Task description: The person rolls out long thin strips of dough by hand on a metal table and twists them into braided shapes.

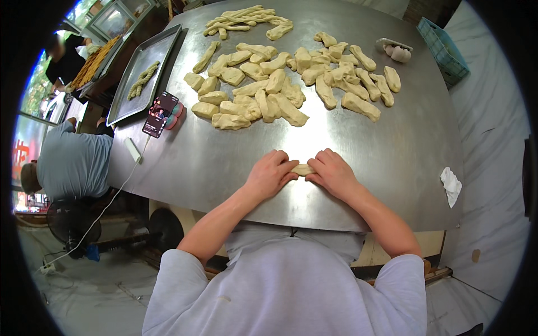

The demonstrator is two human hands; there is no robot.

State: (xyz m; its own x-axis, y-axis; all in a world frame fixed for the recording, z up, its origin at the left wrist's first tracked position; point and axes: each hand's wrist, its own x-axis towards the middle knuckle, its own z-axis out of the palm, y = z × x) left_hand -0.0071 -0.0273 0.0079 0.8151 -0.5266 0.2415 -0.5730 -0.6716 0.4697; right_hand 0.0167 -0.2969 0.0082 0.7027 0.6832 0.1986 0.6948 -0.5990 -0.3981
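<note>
Both of my hands grip one short piece of dough (303,169) on the stainless steel table (235,164). My left hand (273,171) has its fingers curled over the left end, and my right hand (330,170) covers the right end. Only the middle of the piece shows between them. Beyond my hands lies a heap of cut dough pieces (252,107), with a second heap (336,71) to its right. Rolled dough strips (243,19) are piled at the far edge.
A metal tray (122,110) at left holds a twisted dough rope (143,80). Beside it a phone (160,114) leans on a stand, its white cable (113,197) trailing off the table. A crumpled tissue (451,185) lies right. Two people (75,159) are at left; a blue crate (445,50) stands far right.
</note>
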